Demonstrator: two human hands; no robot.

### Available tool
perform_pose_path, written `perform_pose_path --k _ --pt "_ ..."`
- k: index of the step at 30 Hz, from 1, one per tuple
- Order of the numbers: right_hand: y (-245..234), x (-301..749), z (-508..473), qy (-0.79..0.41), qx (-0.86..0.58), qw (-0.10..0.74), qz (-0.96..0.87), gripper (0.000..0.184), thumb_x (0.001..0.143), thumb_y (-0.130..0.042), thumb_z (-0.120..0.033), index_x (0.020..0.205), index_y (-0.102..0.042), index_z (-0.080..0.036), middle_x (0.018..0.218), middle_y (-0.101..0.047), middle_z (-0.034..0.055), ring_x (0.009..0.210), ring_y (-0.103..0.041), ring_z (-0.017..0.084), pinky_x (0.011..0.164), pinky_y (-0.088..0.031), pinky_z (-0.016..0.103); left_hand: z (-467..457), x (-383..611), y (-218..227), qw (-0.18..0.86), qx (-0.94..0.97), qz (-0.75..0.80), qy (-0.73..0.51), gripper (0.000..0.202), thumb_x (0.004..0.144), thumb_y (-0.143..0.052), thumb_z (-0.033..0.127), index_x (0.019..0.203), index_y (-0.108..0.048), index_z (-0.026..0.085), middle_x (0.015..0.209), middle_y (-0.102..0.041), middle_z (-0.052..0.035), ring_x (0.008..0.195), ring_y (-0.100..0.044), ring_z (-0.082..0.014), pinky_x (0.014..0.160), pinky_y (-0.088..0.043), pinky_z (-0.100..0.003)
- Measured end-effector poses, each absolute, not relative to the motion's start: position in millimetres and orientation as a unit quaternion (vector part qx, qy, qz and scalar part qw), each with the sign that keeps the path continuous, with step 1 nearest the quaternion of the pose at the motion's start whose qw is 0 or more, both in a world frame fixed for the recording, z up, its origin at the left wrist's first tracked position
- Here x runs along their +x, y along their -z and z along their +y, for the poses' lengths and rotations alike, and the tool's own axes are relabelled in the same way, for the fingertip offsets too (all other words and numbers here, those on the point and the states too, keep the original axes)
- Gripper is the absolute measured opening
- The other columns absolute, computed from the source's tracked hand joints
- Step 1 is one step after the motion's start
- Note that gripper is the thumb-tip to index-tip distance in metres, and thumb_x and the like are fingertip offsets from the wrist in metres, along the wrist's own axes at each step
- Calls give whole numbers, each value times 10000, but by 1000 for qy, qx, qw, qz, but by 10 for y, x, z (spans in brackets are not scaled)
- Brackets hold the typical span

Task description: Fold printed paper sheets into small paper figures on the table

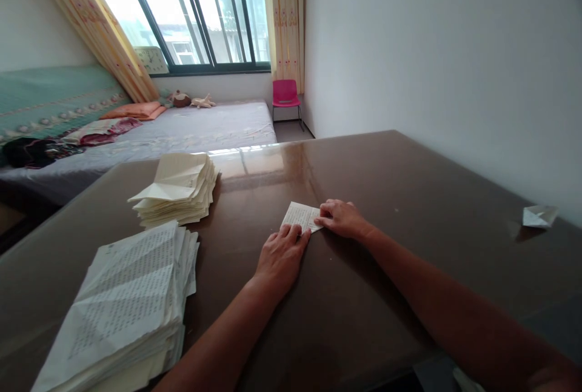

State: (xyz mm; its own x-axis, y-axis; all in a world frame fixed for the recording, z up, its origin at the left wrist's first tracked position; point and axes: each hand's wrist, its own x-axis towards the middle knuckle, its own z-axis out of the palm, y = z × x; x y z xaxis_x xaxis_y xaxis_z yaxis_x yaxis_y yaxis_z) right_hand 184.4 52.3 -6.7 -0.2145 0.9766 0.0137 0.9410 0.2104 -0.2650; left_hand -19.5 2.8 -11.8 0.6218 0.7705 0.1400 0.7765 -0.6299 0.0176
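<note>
A thick stack of creased white printed paper sheets [125,298] lies nearest, at eight o'clock from a small folded piece of printed off-white paper [301,214] mid-way across the glossy brown table [364,168]. The left hand [280,254] lies palm down, fingers extended onto that piece's near edge; the right hand [343,218], fingers curled, touches its three o'clock side, though whether it grips cannot be told. A cream paper stack [175,195] sits near nine o'clock.

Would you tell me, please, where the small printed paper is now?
Near the centre of the head view, the small printed paper lies on the brown table, touched by the left hand and right hand.
</note>
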Motion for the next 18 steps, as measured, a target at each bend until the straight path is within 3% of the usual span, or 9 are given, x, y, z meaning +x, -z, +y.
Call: perform_pose_path --k 11,18 --pt "131 1988 511 -79 -635 113 -760 327 803 -600 -540 827 -596 -214 939 -625 31 908 -558 192 678 -337 280 24 -185 121 37 -902 -427 46 389 944 -392 218 1325 -446 271 1189 -550 -59 1112 -471 -231 850 -458 -363" --pt "43 2174 613 -118 -631 83 -762 284 782 -657 -473 835 -614 -197 904 -634 30 817 -569 158 641 -361 247 28 -188 94 34 -902 -427 43 383 952 -377 243 1327 -450 277 1189 -545 -59 1110 -463 -240 839 -458 -372"
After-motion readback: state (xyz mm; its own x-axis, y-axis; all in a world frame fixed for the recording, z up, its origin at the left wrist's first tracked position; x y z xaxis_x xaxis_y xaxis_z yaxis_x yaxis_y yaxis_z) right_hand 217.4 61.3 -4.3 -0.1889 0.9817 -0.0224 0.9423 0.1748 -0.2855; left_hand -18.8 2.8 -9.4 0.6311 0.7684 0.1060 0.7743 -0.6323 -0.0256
